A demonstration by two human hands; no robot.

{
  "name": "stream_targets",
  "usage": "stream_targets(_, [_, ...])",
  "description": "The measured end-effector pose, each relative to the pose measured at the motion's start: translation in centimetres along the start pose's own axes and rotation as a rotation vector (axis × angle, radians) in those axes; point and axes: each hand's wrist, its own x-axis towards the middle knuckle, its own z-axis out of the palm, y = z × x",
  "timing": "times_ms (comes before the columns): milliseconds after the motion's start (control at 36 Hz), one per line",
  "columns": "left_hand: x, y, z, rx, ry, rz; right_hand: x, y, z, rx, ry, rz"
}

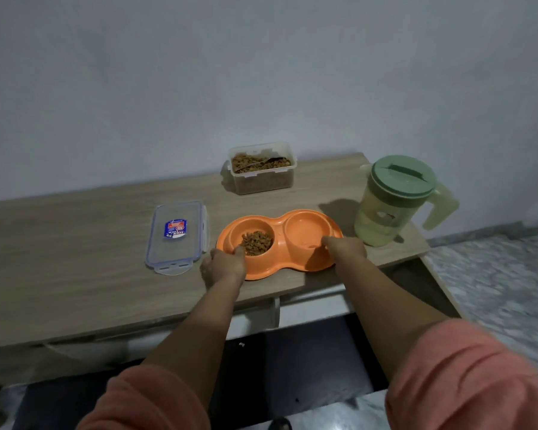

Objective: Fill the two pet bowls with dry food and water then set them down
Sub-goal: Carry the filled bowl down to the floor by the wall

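Observation:
An orange double pet bowl (284, 243) rests on the wooden table near its front edge. Its left cup holds brown dry food (257, 242); its right cup (308, 229) looks to hold clear water. My left hand (224, 266) grips the bowl's left rim, thumb on top beside the food. My right hand (345, 246) holds the right rim, thumb over the edge. A green pitcher (396, 201) with a lid stands just right of the bowl. An open clear container of dry food (261, 169) with a scoop in it sits behind the bowl.
The container's clear lid (177, 235) lies flat left of the bowl. The wooden table (75, 268) stands against a pale wall. Its right end stops by the pitcher, with tiled floor (503, 280) beyond. Dark space shows under the table's front edge.

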Motion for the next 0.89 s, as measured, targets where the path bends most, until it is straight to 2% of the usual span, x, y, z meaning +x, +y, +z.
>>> stream_targets(167, [-1.9, -0.8, -0.3, 0.076, 0.008, 0.055, -1.5, 1.6, -0.5, 0.064, 0.015, 0.046])
stream_targets(444, [-8.0, -1.9, -0.3, -0.022, 0.048, 0.068, -4.8, 5.9, -4.6, 0.178, 0.017, 0.070])
stream_targets(583, [-13.4, -1.2, 1.2, -0.222, -0.020, 0.087, -6.5, 8.9, -9.6, 0.224, 0.061, 0.072])
stream_targets(889, [-28.6, 2.8, 6.6, -0.350, -0.139, 0.141, -8.5, 15.9, -25.2, 0.253, 0.191, 0.037])
